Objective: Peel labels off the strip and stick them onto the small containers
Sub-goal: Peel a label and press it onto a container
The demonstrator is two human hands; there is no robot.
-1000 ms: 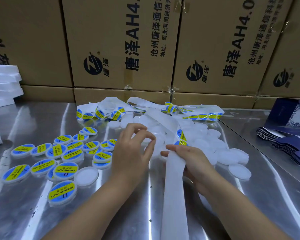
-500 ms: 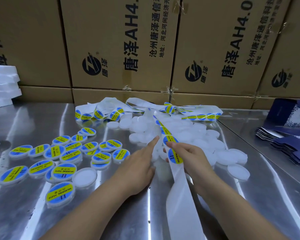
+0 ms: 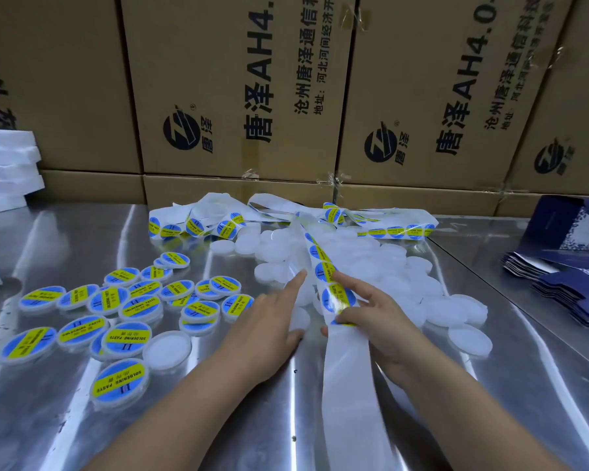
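Note:
A white backing strip carrying blue-and-yellow round labels runs from the pile at the back toward me. My right hand holds the strip, fingers and thumb around it at a label. My left hand lies flat just left of the strip, index finger stretched out over the unlabelled white containers, touching one. Several labelled containers lie scattered on the left of the metal table. One bare container sits among them.
Cardboard boxes wall off the back of the table. White foam slabs are stacked at the far left. Dark blue folded cartons lie at the right. More coiled label strip lies behind the containers.
The strip has been pulled toward me, bringing labels under my right hand. My left hand went from curled fingers over the containers to flat with the index finger extended.

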